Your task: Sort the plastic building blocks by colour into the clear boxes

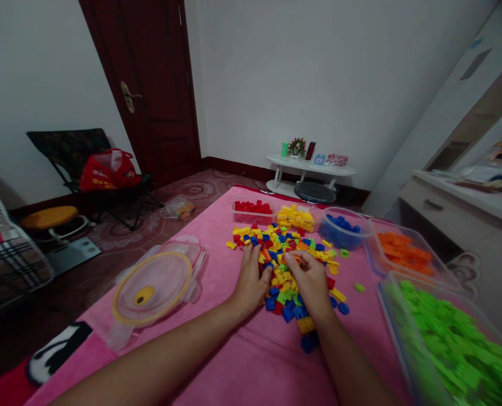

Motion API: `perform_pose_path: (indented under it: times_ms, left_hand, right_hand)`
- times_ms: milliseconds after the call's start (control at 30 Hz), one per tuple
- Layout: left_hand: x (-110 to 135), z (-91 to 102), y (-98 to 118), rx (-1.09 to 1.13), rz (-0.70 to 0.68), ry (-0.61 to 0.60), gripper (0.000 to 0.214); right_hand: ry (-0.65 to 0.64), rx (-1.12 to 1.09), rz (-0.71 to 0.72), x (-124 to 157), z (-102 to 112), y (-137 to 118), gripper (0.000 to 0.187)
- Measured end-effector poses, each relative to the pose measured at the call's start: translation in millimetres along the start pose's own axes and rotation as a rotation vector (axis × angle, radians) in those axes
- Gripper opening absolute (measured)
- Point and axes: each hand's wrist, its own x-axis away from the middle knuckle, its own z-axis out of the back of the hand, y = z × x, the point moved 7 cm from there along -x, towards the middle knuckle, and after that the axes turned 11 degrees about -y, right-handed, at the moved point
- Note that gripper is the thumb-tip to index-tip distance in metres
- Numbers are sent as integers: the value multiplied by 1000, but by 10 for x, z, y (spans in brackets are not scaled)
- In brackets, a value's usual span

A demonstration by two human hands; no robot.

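Observation:
A heap of mixed plastic bricks (285,248), yellow, red, blue, orange and green, lies on a pink cloth (242,349). My left hand (251,279) rests flat on the heap's left side, fingers stretched out among the bricks. My right hand (312,282) sits on the heap's middle with its fingers curled in a pinch over small bricks; what it holds is too small to name. Behind the heap stand tubs of sorted bricks: red (253,210), yellow (295,217), blue (344,228), orange (405,252) and green (453,338).
A stack of clear lids with a yellow-rimmed round one (155,285) lies left of the heap. A single green brick (359,287) lies to the right. Beyond the cloth are a folding chair with a red bag (107,169), a low white shelf (310,169) and a dark door (149,84).

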Motion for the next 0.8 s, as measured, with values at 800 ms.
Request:
perform_pose_path:
  times_ms: [800]
  left_hand:
    - [-1025, 348, -82, -196, 158, -269, 20]
  right_hand:
    - [23, 185, -18, -220, 561, 577, 28]
